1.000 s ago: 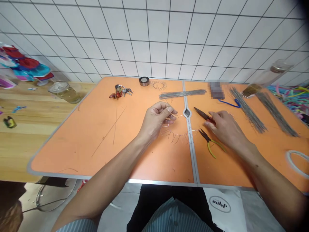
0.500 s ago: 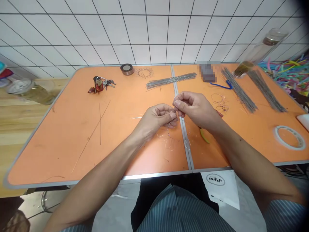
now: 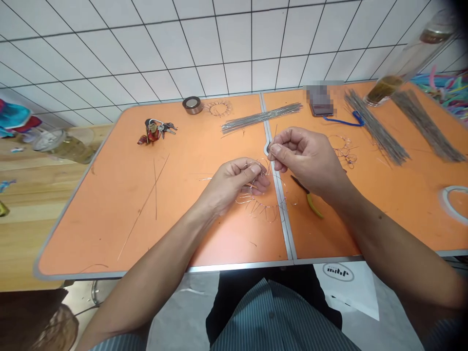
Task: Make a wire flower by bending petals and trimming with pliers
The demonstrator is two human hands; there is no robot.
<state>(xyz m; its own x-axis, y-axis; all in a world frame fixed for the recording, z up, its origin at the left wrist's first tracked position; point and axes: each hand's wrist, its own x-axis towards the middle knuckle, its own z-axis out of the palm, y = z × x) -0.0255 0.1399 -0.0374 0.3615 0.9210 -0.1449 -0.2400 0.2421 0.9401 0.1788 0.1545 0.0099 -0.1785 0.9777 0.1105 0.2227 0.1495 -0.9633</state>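
Your left hand is closed in a pinch on a wire ring with thin prongs and loops around its edge. The ring sits just above or against the orange table, near the metal seam, its lower arc spread below your fingers. Your right hand, beside it, pinches a thin wire between thumb and forefinger; one end stands up past the fingertips. The wires are fine and partly covered by your fingers, so I cannot tell whether that wire is joined to the ring.

In my judgement, the step in hand is close fingertip work where the wire meets the ring's upper edge. The position calls for a steady left grip on the rim, without squeezing the loops flat, and for light, precise control of the wire by the right. A hard pull could bend the rim or snag a neighbouring prong.

The pliers lie below your right hand, unheld and partly hidden. A straight wire bundle lies across the seam beyond your hands, and a second ring rests beside the tape roll. Tangled looped wire lies to the right of your right hand.
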